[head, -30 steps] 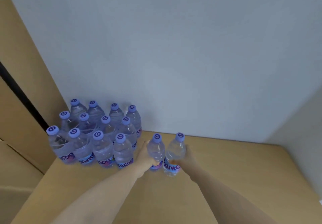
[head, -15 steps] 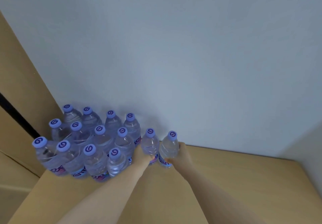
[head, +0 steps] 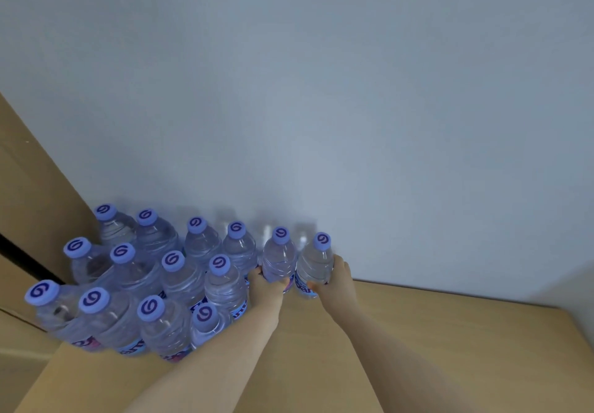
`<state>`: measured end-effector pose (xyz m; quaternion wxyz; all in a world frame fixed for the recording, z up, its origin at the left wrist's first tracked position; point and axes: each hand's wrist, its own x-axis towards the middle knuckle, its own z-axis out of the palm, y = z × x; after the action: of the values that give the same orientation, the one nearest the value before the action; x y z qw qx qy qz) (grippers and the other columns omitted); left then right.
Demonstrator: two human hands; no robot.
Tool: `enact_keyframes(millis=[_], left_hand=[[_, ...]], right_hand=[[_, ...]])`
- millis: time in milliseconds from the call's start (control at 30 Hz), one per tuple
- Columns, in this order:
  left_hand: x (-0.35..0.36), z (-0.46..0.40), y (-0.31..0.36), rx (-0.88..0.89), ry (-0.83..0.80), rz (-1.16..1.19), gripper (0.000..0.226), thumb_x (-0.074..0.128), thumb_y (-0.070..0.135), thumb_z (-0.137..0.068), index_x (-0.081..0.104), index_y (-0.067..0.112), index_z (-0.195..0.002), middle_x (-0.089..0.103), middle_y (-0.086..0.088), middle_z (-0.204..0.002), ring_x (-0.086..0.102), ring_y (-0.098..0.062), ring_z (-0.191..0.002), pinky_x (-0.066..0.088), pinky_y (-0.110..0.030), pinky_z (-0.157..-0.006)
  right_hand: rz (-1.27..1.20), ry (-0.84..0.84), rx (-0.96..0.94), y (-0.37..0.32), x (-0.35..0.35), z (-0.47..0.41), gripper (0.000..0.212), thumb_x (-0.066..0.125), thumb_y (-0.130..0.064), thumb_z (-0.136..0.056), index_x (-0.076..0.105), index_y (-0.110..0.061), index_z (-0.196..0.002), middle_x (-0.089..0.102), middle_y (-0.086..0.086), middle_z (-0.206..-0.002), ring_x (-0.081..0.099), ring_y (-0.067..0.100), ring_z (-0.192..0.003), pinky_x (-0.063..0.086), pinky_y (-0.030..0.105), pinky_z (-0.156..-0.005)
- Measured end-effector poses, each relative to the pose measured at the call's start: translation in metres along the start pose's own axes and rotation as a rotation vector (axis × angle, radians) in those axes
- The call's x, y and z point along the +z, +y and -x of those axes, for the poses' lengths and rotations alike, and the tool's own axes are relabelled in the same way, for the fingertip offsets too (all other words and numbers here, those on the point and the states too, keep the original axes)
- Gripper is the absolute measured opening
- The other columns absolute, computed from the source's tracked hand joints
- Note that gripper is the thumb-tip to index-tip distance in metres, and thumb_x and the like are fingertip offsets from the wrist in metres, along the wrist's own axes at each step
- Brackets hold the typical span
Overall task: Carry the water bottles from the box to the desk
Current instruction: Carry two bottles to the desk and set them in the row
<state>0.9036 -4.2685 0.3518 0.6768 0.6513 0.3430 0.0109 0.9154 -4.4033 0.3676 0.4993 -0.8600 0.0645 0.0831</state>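
Both hands grasp upright bottles on the tabletop: left hand one bottle, right hand another bottle at its 3 o'clock.

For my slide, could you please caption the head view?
Left hand and right hand each grip a water bottle beside twelve bottles on the desk.

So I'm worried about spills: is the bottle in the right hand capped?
Capped. The bottle in the right hand has its purple cap on, held upright by the right hand.
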Motion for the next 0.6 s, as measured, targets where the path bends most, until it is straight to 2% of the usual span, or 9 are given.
enact_keyframes(millis=[133, 233, 300, 400, 467, 600], left_hand=[[-0.001, -0.001, -0.009, 0.035, 0.020, 0.055, 0.036, 0.069, -0.002, -0.080, 0.053, 0.016, -0.107, 0.058, 0.009, -0.089, 0.054, -0.018, -0.090, 0.042, -0.030, -0.081], [-0.004, -0.004, -0.014, -0.024, -0.032, 0.107, 0.029, 0.063, -0.003, -0.086, 0.059, 0.014, -0.110, 0.059, -0.002, -0.101, 0.055, -0.021, -0.097, 0.047, -0.036, -0.092], [-0.005, -0.005, -0.014, -0.099, -0.028, 0.112, 0.009, 0.060, -0.002, -0.088, 0.059, 0.007, -0.088, 0.056, -0.008, -0.088, 0.051, -0.023, -0.087, 0.044, -0.033, -0.084], [-0.005, -0.005, -0.015, -0.072, 0.018, -0.051, 0.031, 0.055, 0.005, -0.092, 0.043, 0.008, -0.063, 0.040, -0.006, -0.063, 0.039, -0.021, -0.064, 0.034, -0.028, -0.064], [-0.006, -0.001, -0.016, -0.032, 0.003, -0.178, 0.040, 0.049, 0.009, -0.095, 0.034, 0.011, -0.059, 0.034, -0.005, -0.059, 0.035, -0.021, -0.061, 0.029, -0.029, -0.059], [-0.015, 0.008, -0.024, -0.006, -0.199, -0.331, 0.029, 0.042, 0.010, -0.096, 0.040, 0.016, -0.068, 0.042, -0.006, -0.073, 0.042, -0.019, -0.072, 0.033, -0.029, -0.067]], right_hand=[[-0.004, 0.014, -0.026, 0.003, 0.003, 0.004, 0.051, 0.065, 0.000, -0.081, 0.046, -0.011, -0.127, 0.046, 0.000, -0.114, 0.050, 0.017, -0.100, 0.039, 0.022, -0.076], [-0.023, 0.044, -0.019, 0.005, 0.007, 0.009, 0.050, 0.068, -0.005, -0.082, 0.046, -0.013, -0.126, 0.045, -0.004, -0.112, 0.051, 0.016, -0.100, 0.041, 0.023, -0.077], [-0.033, 0.057, -0.006, 0.005, 0.008, 0.010, 0.051, 0.069, -0.007, -0.081, 0.046, -0.013, -0.126, 0.044, -0.004, -0.112, 0.050, 0.015, -0.100, 0.041, 0.023, -0.077], [-0.019, 0.075, 0.034, 0.004, 0.011, 0.012, 0.048, 0.068, -0.009, -0.083, 0.045, -0.010, -0.126, 0.048, 0.003, -0.117, 0.051, 0.014, -0.094, 0.040, 0.020, -0.068], [-0.004, 0.100, 0.077, 0.004, 0.013, 0.014, 0.046, 0.065, -0.010, -0.086, 0.045, -0.008, -0.127, 0.051, 0.006, -0.118, 0.053, 0.016, -0.092, 0.042, 0.022, -0.069], [0.058, 0.105, 0.163, 0.006, 0.016, 0.027, 0.022, 0.054, -0.012, -0.091, 0.051, -0.008, -0.113, 0.059, 0.003, -0.098, 0.057, 0.022, -0.088, 0.044, 0.031, -0.070]])
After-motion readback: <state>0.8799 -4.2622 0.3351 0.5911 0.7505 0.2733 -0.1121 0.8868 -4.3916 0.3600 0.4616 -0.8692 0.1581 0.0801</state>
